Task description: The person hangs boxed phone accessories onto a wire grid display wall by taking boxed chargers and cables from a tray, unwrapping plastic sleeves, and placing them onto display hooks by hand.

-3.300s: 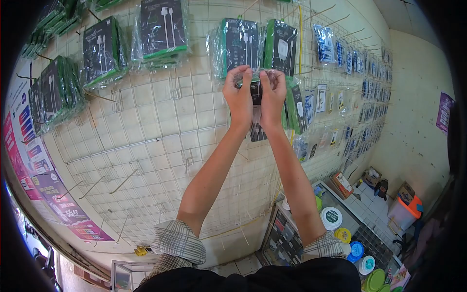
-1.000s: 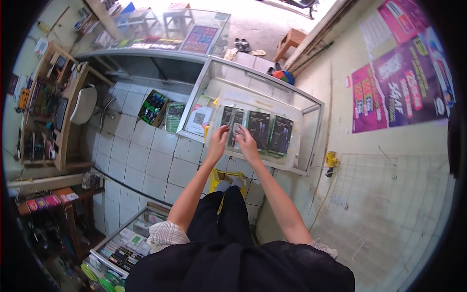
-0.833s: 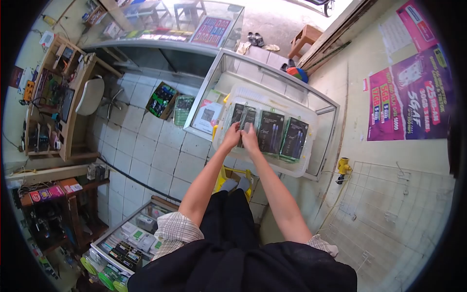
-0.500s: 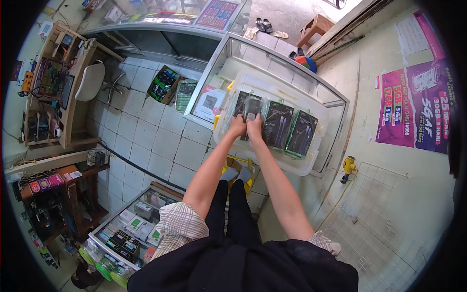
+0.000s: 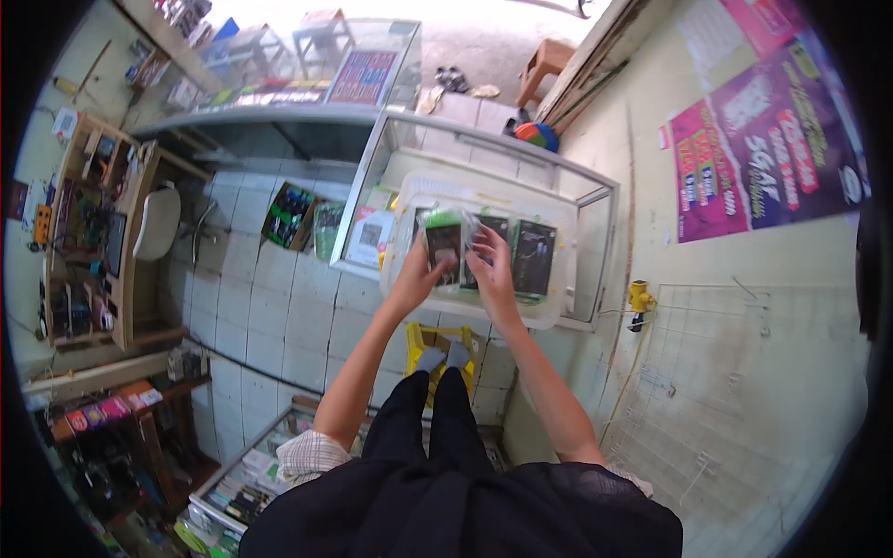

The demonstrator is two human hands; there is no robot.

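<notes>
My left hand (image 5: pixel 419 275) holds a black and green boxed pack (image 5: pixel 446 244) in clear plastic wrap, with the thumb across its front. At the pack's right side is my right hand (image 5: pixel 491 265), its fingers apart and bent toward the plastic. Below them a translucent white plastic tub (image 5: pixel 555 314) rests on a glass display case (image 5: pixel 372 149). Inside the tub lie more black packs, one (image 5: pixel 534 258) at the right and another (image 5: pixel 486 223) partly hidden behind my right hand.
My feet stand on a yellow stool (image 5: pixel 470 340). A box of packs (image 5: pixel 289 216) sits on the tiled floor. To the right is a wire wall grid (image 5: pixel 716 372) with a yellow device (image 5: pixel 640 298). A glass counter (image 5: pixel 307 121) stands ahead, a white chair (image 5: pixel 158 223) left.
Earlier both hands were up at the wall grid; then they were together low over the tub. Now a pack is lifted and tilted up in my left hand, and my right hand has spread apart.
</notes>
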